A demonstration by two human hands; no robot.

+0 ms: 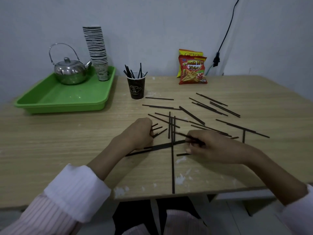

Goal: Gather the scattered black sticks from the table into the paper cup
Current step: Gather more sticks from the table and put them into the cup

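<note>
Several black sticks [192, 115] lie scattered across the middle and right of the wooden table [67, 141]. A dark paper cup [135, 88] stands upright behind them with several sticks standing in it. My left hand [138, 133] rests on the table, fingers curled around a few sticks whose ends poke out to the right. My right hand [213, 146] is closed on a blurred black stick [188, 137] just above the table. One long stick [173, 167] runs toward the table's near edge.
A green tray [55, 97] at the back left holds a steel kettle [70, 72] and a tall stack of paper cups [97, 51]. Two snack bags [193, 70] lean on the wall at the back. A black cable [225, 34] hangs on the wall.
</note>
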